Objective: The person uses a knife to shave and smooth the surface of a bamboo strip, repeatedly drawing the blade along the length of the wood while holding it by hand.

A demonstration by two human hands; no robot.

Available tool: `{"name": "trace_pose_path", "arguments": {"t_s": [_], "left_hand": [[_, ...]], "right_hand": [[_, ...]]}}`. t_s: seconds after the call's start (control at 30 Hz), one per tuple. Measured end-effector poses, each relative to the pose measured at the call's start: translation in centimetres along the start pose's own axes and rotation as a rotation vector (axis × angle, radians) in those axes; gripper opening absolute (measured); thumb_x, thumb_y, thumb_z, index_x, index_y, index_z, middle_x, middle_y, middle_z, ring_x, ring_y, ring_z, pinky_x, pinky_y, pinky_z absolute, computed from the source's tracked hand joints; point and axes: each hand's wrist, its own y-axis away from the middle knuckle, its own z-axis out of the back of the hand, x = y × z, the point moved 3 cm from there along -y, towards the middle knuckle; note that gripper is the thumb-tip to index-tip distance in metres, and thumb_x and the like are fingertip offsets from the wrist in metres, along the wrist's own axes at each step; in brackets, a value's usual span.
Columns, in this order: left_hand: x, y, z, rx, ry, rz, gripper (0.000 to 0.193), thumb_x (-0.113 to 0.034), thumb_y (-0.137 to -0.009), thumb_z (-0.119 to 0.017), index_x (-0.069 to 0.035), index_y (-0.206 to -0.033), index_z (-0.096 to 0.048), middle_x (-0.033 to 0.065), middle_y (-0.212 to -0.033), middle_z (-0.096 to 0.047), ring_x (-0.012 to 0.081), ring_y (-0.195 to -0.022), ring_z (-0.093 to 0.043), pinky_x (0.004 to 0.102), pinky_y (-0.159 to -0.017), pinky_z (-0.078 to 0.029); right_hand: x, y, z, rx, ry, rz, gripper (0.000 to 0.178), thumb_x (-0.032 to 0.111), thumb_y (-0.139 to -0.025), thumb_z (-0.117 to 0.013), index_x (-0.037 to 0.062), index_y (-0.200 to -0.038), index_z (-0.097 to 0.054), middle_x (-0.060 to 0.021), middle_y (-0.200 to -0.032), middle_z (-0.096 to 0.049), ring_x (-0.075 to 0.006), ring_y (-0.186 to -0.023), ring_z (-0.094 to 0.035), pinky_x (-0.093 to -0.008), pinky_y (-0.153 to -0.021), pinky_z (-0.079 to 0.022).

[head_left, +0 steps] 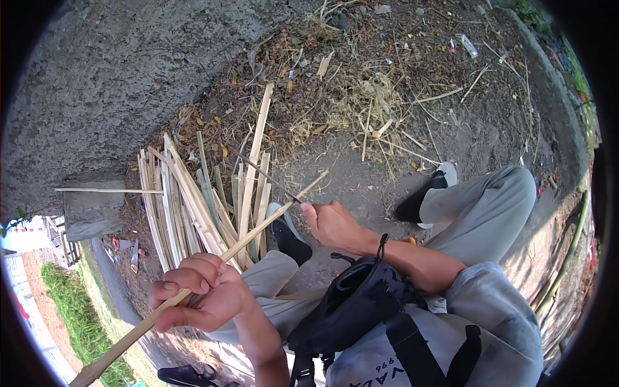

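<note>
While our left hand [200, 293] closed round the bamboo strip [213, 261] near its middle | our right hand [332, 222] gripped a thin blade [267, 174] laid across the strip's far end | we judged short, shallow strokes away from us safest | strip pile [187, 206] lay beyond the left hand.

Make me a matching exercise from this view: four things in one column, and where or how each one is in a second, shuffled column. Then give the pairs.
Things
1. bamboo strip
2. knife
3. pile of split bamboo
4. black bag

Place or state
A. stacked on the ground near the wall
B. gripped in the left hand, slanting upward
C. strapped across the chest
D. held by the right hand, blade against the strip

Pairs: 1-B, 2-D, 3-A, 4-C
</note>
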Motion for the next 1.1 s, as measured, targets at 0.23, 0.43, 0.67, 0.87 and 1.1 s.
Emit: {"name": "trace_pose_path", "arguments": {"t_s": [0.23, 0.43, 0.67, 0.87, 1.1], "left_hand": [[0.0, 0.0, 0.8, 0.008, 0.0, 0.015, 0.053, -0.055, -0.095, -0.025, -0.005, -0.094, -0.042, 0.0024, -0.054, -0.036, 0.0098, -0.037, -0.029, 0.0239, -0.034, -0.033], [0.1, -1.1, 2.1, -0.157, -0.064, 0.024, 0.05, -0.055, -0.095, -0.027, -0.007, -0.09, -0.042, 0.0022, -0.051, -0.035, 0.0099, -0.035, -0.029, 0.0233, -0.032, -0.031], [0.2, 0.0, 2.2, -0.227, -0.072, 0.024, 0.044, -0.052, -0.096, -0.03, -0.011, -0.09, -0.043, 0.0011, -0.049, -0.034, 0.0092, -0.033, -0.027, 0.0216, -0.029, -0.026], [-0.3, 0.2, 0.8, -0.218, -0.084, 0.03, 0.045, -0.054, -0.095, -0.031, -0.011, -0.089, -0.042, 0.0005, -0.049, -0.033, 0.0086, -0.033, -0.027, 0.0215, -0.03, -0.025], [0.2, -0.2, 1.6, -0.259, -0.13, 0.054, 0.045, -0.054, -0.095, -0.03, -0.011, -0.09, -0.042, 0.0006, -0.049, -0.034, 0.0085, -0.033, -0.026, 0.0216, -0.03, -0.026]], "right_hand": [[1.7, 1.3, 0.0, 0.072, -0.036, 0.146, 0.048, 0.03, -0.097, -0.037, -0.0044, -0.073, -0.059, -0.028, -0.054, -0.049, -0.0487, -0.057, -0.051, -0.0513, -0.06, -0.043], [3.0, 0.7, -0.7, 0.03, 0.011, 0.143, 0.049, 0.037, -0.097, -0.038, -0.0024, -0.083, -0.064, -0.0294, -0.061, -0.055, -0.0491, -0.063, -0.056, -0.0511, -0.06, -0.048], [3.1, 1.1, -0.1, 0.083, 0.079, 0.145, 0.052, 0.04, -0.096, -0.037, -0.0028, -0.083, -0.064, -0.0297, -0.063, -0.057, -0.049, -0.063, -0.057, -0.0516, -0.062, -0.048], [7.0, 2.9, 1.4, 0.038, 0.132, 0.342, 0.055, 0.039, -0.096, -0.037, -0.0029, -0.072, -0.063, -0.0282, -0.06, -0.056, -0.0481, -0.061, -0.057, -0.0519, -0.061, -0.048], [4.7, 0.6, 1.1, 0.037, 0.188, 0.229, 0.049, 0.036, -0.096, -0.041, -0.0022, -0.073, -0.062, -0.0264, -0.057, -0.055, -0.0469, -0.058, -0.056, -0.0515, -0.059, -0.048]]}}
